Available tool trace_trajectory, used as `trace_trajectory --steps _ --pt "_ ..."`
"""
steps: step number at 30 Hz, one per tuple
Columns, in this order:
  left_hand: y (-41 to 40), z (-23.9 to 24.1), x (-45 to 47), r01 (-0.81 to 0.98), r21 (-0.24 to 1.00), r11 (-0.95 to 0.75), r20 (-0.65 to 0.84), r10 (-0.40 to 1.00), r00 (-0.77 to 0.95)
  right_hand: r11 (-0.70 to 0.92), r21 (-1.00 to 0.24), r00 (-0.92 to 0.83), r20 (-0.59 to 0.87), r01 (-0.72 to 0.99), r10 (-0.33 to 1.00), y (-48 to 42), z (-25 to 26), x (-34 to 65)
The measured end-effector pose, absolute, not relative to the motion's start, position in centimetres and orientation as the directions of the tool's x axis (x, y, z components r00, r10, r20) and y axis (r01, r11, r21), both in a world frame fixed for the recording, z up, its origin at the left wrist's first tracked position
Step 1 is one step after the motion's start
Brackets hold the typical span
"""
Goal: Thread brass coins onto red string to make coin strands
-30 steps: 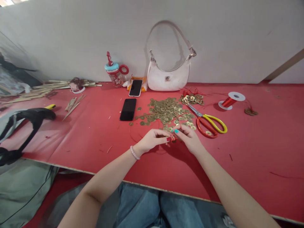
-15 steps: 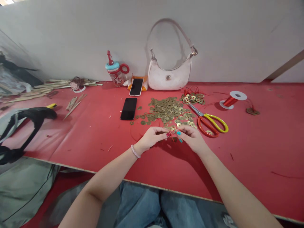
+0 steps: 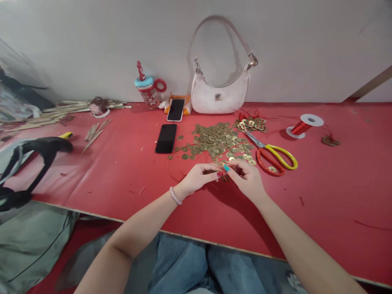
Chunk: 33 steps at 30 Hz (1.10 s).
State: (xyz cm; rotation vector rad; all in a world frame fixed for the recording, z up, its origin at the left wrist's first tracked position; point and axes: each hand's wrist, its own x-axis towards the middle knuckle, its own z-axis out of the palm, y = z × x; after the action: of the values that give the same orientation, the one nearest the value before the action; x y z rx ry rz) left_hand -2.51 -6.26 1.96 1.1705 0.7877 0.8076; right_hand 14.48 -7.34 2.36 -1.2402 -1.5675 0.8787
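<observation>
Both hands meet over the red table, just in front of a loose pile of brass coins with holes (image 3: 216, 139). My left hand (image 3: 200, 177) pinches a thin red cord (image 3: 224, 174) between thumb and fingers. Close beside it, my right hand (image 3: 246, 179) pinches the same cord, its thumb pressed near the left thumb tip. A coin seems to hang at the cord under the fingertips, partly hidden. To the right of my right hand lie scissors (image 3: 272, 155) with one red and one yellow handle, blades partly open.
Behind the coins are a bundle of red-corded coins (image 3: 251, 123), a white handbag (image 3: 220, 96), two phones (image 3: 166, 139) and a lidded cup (image 3: 150, 94). A spool of red cord (image 3: 301, 126) stands right. Wooden strips (image 3: 96, 134) and a black strap-like object (image 3: 39, 163) lie left.
My right thumb has shifted left and closed in on the left thumb tip at the cord. The whole view has moved slightly; the objects on the table stay in place.
</observation>
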Motion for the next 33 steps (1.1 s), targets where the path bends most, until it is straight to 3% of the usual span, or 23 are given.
trace_trajectory --steps 10,22,33 --pt "-6.3 1.9 -2.7 -0.271 0.949 0.159 -0.015 0.884 0.467 0.166 -0.969 -0.125 0.144 0.185 0.982 -7.5 2.3 14.3" --pt "-6.4 2.0 -2.8 -0.278 0.946 0.167 -0.012 0.874 0.486 0.130 -0.979 -0.237 0.090 0.160 0.967 -7.3 2.7 13.9" --pt "-6.5 2.6 -2.8 -0.311 0.933 0.180 0.013 0.847 0.531 0.052 -0.956 -0.319 -0.045 0.290 0.947 -6.8 1.7 14.0"
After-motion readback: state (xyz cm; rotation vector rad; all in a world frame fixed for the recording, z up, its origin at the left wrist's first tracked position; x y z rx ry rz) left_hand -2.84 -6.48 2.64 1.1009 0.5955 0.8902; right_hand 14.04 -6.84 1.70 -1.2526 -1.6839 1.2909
